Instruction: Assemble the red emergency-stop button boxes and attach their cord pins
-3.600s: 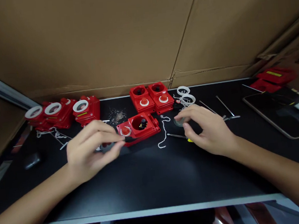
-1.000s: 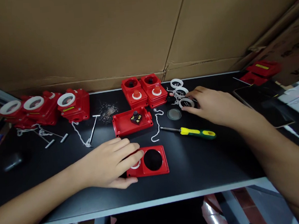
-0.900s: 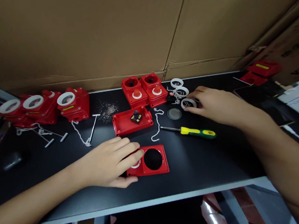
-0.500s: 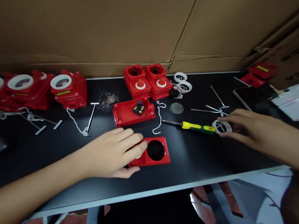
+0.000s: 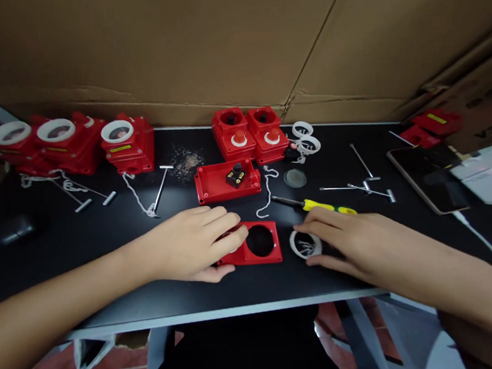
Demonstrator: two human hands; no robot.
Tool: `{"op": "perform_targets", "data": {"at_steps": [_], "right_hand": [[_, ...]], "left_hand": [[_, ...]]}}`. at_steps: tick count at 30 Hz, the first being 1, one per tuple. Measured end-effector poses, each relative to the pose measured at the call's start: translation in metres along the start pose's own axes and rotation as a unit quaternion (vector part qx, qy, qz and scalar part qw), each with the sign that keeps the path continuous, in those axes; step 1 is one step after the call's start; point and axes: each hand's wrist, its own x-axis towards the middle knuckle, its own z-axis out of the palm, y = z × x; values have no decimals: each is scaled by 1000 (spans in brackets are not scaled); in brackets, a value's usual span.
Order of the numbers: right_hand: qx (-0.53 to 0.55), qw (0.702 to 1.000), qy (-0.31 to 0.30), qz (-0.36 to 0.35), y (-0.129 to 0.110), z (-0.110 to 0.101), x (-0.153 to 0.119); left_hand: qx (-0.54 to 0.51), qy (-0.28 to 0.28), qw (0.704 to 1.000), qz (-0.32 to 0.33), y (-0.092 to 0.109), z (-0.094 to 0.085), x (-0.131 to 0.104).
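Observation:
A red cover plate [image 5: 273, 257] with a large round hole lies on the black table in front of me. My left hand [image 5: 202, 243] is closed over its left end, thumb at the near edge and fingers across the top, hiding most of that end. Just right of the plate is a white ring [image 5: 295, 249] with small screws visible inside it. My right hand [image 5: 335, 240] grips the ring's right side between thumb and fingers. Behind my right hand, partly covered by it, lies a yellow-green screwdriver [image 5: 316, 204]. An open red box base [image 5: 211, 183] holds a black switch block [image 5: 235, 177].
Red boxes with white rings [image 5: 128, 144] stand at the back left, with cords and metal T-bars. Two red housings [image 5: 235, 134] stand at the back middle. A clear disc [image 5: 295, 178], a white cord [image 5: 268, 191], T-bar hammers [image 5: 364, 162] and a phone [image 5: 426, 177] lie rightward.
My right hand has brought the white ring leftward, from beside the screwdriver's handle to near the red cover plate. My left hand stays on the plate. The view has shifted slightly.

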Motion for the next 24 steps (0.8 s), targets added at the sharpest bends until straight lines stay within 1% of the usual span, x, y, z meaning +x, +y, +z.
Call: {"op": "perform_targets", "data": {"at_steps": [2, 4, 6, 8, 11, 13, 16, 18, 21, 24], "right_hand": [[-7, 999, -37, -23, 6, -9, 22], [-8, 998, -55, -30, 12, -19, 35], [1, 999, -35, -30, 16, -27, 40], [26, 999, 23, -27, 16, -29, 41], [86, 986, 137, -38, 11, -16, 44], [123, 973, 184, -58, 5, 0, 48], [148, 965, 197, -87, -4, 23, 55], [152, 964, 198, -96, -7, 32, 58], [158, 960, 213, -87, -9, 33, 58], [165, 952, 249, -74, -12, 26, 55]], "left_hand": [[-1, -3, 1000, -2, 0, -1, -1], [-1, -7, 1000, -7, 0, -1, -1], [3, -7, 1000, -13, 1, 0, 0], [1, -3, 1000, -21, 1, 2, 0], [-13, 6, 999, -31, 0, 6, -1], [-22, 14, 999, -32, -1, 9, -2], [-32, 18, 999, -29, -2, 10, -3], [-36, 15, 999, -28, -3, 10, -4], [-42, 23, 998, -28, -4, 11, -4], [-62, 63, 996, -25, -7, 14, -4]]}}
